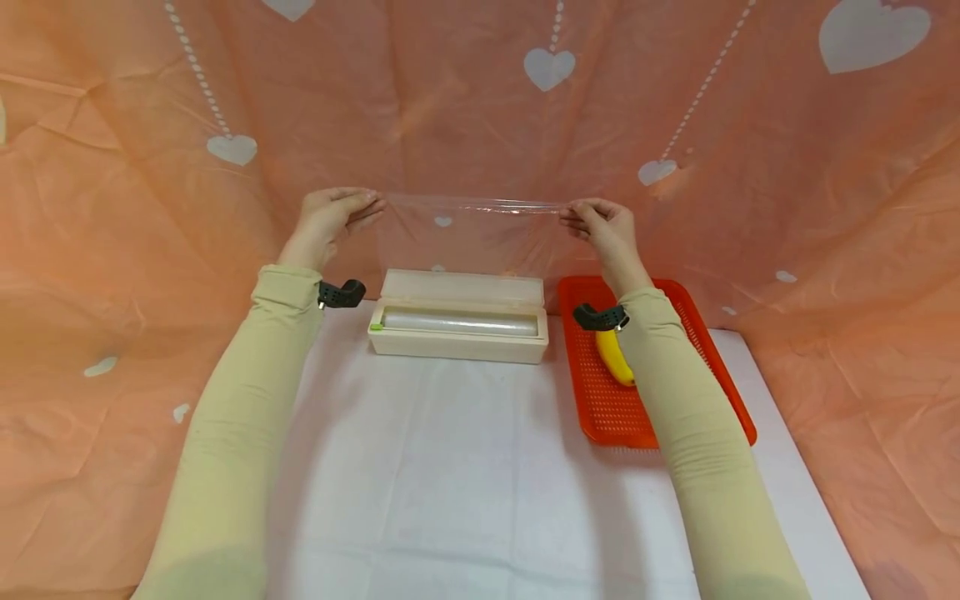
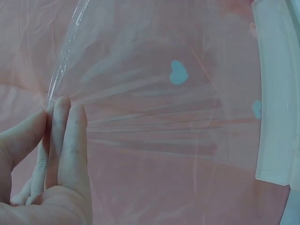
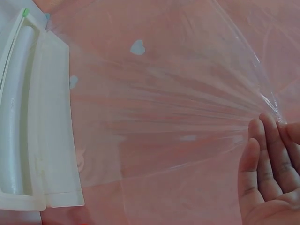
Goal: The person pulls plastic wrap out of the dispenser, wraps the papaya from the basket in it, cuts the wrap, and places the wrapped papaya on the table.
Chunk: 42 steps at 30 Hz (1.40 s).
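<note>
A clear sheet of plastic wrap [image 1: 472, 229] is stretched up between both hands, above and behind its dispenser box. My left hand [image 1: 333, 218] pinches its upper left corner between thumb and fingers; creases fan out from that grip in the left wrist view. At the upper right corner my right hand [image 1: 603, 229] pinches the film likewise, the other fingers fairly straight. Below, the cream dispenser box [image 1: 457, 344] stands with its lid [image 1: 461, 287] raised. Inside lies the roll of wrap [image 1: 459, 322], and a small green slider [image 1: 377, 327] sits at the box's left end.
To the right of the box is a red-orange plastic basket [image 1: 611, 417] holding a yellow banana [image 1: 615, 358], both partly covered by the right forearm. A white cloth [image 1: 450, 467] covers the table. Behind hangs an orange curtain [image 1: 465, 100] with white hearts.
</note>
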Motion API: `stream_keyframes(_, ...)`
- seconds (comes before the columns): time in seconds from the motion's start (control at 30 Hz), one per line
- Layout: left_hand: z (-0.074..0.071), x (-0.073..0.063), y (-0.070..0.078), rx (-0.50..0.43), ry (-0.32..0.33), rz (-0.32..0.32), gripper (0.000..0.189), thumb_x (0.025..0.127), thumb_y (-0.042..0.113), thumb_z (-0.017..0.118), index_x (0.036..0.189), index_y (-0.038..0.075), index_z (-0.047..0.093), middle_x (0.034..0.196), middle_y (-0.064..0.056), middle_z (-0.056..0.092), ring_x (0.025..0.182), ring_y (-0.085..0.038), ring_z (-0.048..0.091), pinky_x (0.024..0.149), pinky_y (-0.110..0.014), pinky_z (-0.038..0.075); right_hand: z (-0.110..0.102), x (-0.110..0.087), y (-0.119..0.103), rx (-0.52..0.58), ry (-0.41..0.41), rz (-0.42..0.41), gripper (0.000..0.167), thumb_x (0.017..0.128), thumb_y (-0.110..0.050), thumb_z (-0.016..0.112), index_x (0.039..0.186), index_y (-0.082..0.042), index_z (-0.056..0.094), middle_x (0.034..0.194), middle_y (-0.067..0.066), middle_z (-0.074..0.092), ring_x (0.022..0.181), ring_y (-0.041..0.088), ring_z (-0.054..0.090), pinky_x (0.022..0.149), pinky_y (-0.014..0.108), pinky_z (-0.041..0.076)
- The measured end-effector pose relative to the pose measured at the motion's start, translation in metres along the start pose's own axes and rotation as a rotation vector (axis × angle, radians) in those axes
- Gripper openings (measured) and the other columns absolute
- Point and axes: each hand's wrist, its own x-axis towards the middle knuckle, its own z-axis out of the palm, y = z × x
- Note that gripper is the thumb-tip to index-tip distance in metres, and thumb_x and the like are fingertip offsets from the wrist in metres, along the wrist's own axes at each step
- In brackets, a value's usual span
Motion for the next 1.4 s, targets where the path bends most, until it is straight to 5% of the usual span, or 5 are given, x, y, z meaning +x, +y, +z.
stream_keyframes(0.23,0.004,0.000,0.000,-0.036,0.008,0.016,0.011,0.089,-0.009,0.060,0.099,-0.009,0.064,0.093,-0.016,0.068,0.101,-0.027,0.065,0.100,-0.038,0.043,-0.001,0.001,-0.002,0.004,-0.010,-0.018,0.015,0.093,-0.010,0.062,0.098,0.004,0.067,0.091,0.013,0.069,0.087,0.023,0.068,0.099,0.047,0.044)
stream_keyframes(0.47,0.007,0.002,0.002,-0.045,-0.001,0.015,0.024,0.088,-0.007,0.062,0.111,-0.010,0.059,0.099,-0.017,0.066,0.109,-0.028,0.061,0.100,-0.037,0.043,-0.001,0.004,-0.004,-0.003,0.013,-0.013,0.014,0.093,-0.011,0.062,0.097,0.002,0.067,0.090,0.012,0.068,0.088,0.024,0.067,0.096,0.044,0.047)
stream_keyframes(1.4,0.012,0.006,0.013,-0.056,-0.054,0.104,0.018,0.086,-0.007,0.066,0.103,-0.009,0.063,0.099,-0.018,0.066,0.101,-0.028,0.065,0.096,-0.037,0.047,0.002,0.007,-0.014,0.040,0.010,-0.084,0.015,0.093,-0.010,0.063,0.097,0.003,0.068,0.092,0.012,0.069,0.089,0.024,0.067,0.090,0.037,0.051)
